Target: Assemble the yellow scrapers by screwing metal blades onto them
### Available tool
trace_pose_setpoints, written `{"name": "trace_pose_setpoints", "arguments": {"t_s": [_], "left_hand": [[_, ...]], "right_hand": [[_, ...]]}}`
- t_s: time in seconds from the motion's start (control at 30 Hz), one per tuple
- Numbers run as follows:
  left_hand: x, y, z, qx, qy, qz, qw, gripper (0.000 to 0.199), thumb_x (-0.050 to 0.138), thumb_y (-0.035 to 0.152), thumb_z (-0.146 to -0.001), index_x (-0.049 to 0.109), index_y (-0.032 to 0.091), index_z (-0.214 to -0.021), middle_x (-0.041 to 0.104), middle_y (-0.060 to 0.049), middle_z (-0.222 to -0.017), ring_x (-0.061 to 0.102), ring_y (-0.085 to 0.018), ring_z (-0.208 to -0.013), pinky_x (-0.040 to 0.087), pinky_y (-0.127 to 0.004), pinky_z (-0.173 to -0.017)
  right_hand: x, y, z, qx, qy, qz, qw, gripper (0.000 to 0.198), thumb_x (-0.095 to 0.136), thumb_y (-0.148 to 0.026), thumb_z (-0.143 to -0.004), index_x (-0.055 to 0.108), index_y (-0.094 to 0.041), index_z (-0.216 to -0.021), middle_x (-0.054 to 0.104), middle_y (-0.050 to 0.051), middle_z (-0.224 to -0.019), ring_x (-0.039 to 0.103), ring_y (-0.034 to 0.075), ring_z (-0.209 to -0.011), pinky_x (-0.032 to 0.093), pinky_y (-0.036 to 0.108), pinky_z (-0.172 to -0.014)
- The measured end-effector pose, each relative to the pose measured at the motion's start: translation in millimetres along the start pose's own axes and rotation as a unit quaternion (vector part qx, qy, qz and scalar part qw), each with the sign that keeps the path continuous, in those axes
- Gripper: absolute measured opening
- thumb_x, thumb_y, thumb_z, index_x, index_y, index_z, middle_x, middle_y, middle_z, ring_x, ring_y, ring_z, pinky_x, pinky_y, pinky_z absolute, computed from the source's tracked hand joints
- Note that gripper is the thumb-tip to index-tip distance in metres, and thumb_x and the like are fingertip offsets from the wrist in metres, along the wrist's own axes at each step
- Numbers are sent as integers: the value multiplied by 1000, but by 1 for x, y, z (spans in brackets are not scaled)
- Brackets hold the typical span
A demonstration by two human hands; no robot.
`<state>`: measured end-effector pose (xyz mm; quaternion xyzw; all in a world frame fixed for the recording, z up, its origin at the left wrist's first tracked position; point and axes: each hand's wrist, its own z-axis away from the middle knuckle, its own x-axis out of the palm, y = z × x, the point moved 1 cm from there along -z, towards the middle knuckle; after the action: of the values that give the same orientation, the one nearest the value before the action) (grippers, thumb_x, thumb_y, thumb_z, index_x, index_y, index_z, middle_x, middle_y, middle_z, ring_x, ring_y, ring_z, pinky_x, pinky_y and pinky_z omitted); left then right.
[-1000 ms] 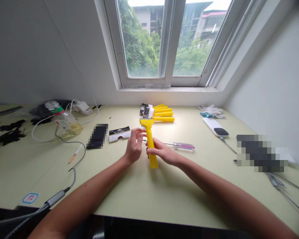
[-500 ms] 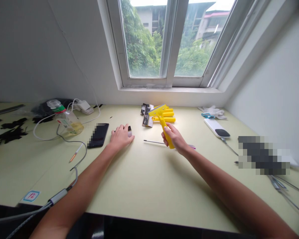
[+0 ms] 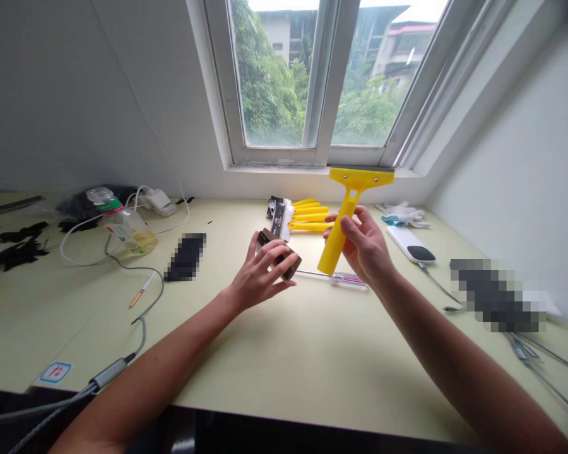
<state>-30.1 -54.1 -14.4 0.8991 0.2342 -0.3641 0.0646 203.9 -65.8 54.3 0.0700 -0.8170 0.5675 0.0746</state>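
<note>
A yellow scraper [image 3: 337, 233] with a wide head is raised upright above the table, its handle gripped by my right hand [image 3: 366, 243]. My left hand [image 3: 265, 271] has its fingers around a small brown and black box [image 3: 291, 268], tilted and lifted off the tabletop; the fingers cover part of it. Below the scraper lies a screwdriver [image 3: 350, 281] with a clear, pink-striped handle, its shaft pointing left toward the box. Behind the hands, several more yellow scrapers [image 3: 310, 217] lie side by side, with dark packaging [image 3: 279, 217] at their heads.
On the left are a dark phone [image 3: 185, 258], a tilted plastic bottle [image 3: 127, 227], a cigarette [image 3: 142, 290], cables and a white charger [image 3: 158, 202]. To the right lie white gloves [image 3: 407, 213], a white device [image 3: 411, 244] and a blurred-out dark object [image 3: 497, 296]. A window stands behind the table.
My left hand has picked the small box up from the table and carried it right. My right hand has raised the scraper and turned its head upright, toward the right.
</note>
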Motion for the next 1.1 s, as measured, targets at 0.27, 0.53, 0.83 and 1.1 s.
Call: {"name": "trace_pose_setpoints", "arguments": {"t_s": [0.27,0.53,0.83,1.1], "left_hand": [[2,12,-2,75,69,-10,995,45,76,40,-76,60,28,-117,40,-10,-128,45,-32,-128,31,-64,-112],[6,13,2,80,77,-25,994,45,76,37,-76,61,33,-119,39,-7,-127,44,-31,-128,33,-63,-112],[10,15,5,90,87,-19,992,44,76,35,-76,61,33,-118,42,-7,-127,45,-30,-129,33,-62,-111],[8,13,3,100,75,16,992,40,74,40,-77,60,26,-112,47,-9,-125,47,-31,-129,39,-61,-106]], "right_hand": [[15,2,9,-41,-10,-18,999,34,75,-37,-79,50,-29,-100,68,-3,-93,70,18,-86,59,37,-79],[18,0,18,-134,4,96,986,34,74,-32,-80,46,-28,-100,68,1,-106,71,20,-95,60,35,-78],[20,4,31,-334,-8,357,872,30,74,-22,-78,56,-25,-102,68,5,-95,68,23,-89,57,42,-81],[29,-2,37,-343,14,205,917,27,69,-20,-82,52,-27,-101,64,2,-92,68,22,-88,57,46,-85]]}}
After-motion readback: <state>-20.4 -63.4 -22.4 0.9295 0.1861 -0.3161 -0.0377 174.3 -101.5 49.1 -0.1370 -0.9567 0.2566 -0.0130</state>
